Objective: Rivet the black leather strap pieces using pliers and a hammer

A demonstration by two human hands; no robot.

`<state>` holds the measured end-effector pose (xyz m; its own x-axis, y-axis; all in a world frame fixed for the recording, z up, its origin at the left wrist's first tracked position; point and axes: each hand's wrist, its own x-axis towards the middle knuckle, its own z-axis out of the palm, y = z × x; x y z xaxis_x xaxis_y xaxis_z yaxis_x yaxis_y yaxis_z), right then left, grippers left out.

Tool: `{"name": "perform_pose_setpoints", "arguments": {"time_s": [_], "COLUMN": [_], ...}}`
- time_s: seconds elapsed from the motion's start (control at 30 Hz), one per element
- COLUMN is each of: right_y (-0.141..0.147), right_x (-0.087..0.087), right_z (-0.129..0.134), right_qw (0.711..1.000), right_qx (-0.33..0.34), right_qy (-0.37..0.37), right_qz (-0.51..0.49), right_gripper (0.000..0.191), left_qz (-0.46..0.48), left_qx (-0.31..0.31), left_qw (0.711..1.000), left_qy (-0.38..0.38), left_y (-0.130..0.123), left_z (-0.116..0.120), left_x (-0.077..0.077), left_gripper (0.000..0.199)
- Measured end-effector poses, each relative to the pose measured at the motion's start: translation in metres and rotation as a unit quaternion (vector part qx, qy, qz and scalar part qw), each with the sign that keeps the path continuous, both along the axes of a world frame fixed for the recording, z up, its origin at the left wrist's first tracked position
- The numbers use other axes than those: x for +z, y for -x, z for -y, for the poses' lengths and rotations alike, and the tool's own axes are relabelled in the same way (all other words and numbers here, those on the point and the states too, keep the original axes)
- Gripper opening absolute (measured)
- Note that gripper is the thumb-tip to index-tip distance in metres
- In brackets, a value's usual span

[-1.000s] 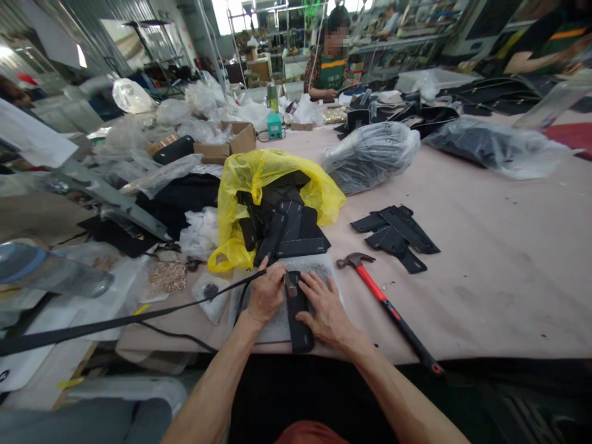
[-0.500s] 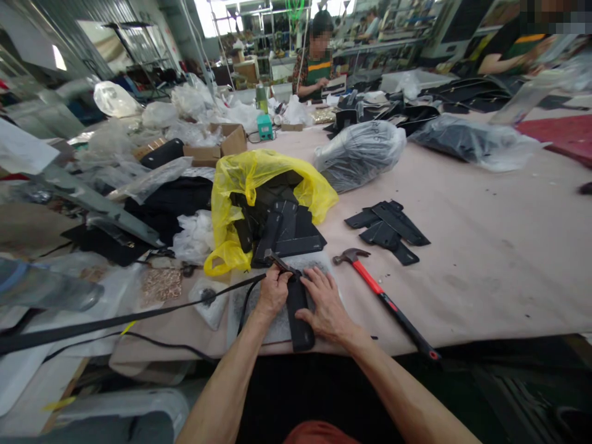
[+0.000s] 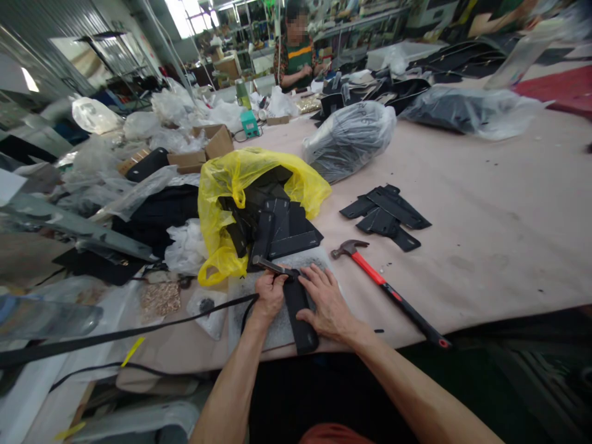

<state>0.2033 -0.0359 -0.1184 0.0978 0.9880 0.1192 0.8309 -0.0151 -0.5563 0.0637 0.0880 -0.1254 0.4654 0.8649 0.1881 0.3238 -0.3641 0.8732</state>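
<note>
My left hand [image 3: 269,296] is closed in a pinch on a narrow metal piece [image 3: 271,265], whose far end points up and left; its exact kind I cannot make out. A long black strap [image 3: 194,311] runs in from the left to this hand. Under its fingertips and beside my right hand lies a black padded strip [image 3: 300,317], rounded at the near end. My right hand [image 3: 326,302] rests flat with fingers spread, its thumb and fingertips along the strip's right edge. Beneath both is a speckled grey slab [image 3: 238,330] at the table's front edge.
A claw hammer [image 3: 391,293] with a red and black handle lies right of the slab. Beyond it sit several stacked black pieces [image 3: 388,213]. A yellow plastic bag [image 3: 215,185] of black pieces stands behind the slab. A co-worker [image 3: 298,52] sits across the table [image 3: 485,234].
The view has shifted and tilted slightly. The metal piece in my left hand now lies flatter and points further left. My right hand keeps its place beside the strip.
</note>
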Motion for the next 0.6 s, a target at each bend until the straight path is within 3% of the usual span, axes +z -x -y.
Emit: {"name": "perform_pose_setpoints", "arguments": {"time_s": [0.27,0.6], "right_y": [-0.0006,0.0004], "right_x": [0.0022,-0.0064], "right_z": [-0.0002,-0.0004], "right_qw": [1.000,1.000], "right_qx": [0.006,0.010], "right_qy": [0.002,-0.012], "right_qz": [-0.002,-0.010], "right_gripper": [0.072,0.075], "left_qz": [-0.008,-0.110], "left_qx": [-0.018,-0.030], "left_qw": [1.000,0.986], "left_qy": [-0.024,-0.120], "left_y": [0.0003,-0.0061], "left_z": [-0.0007,0.0068], "left_x": [-0.0005,-0.0093], "left_gripper": [0.018,0.019]}}
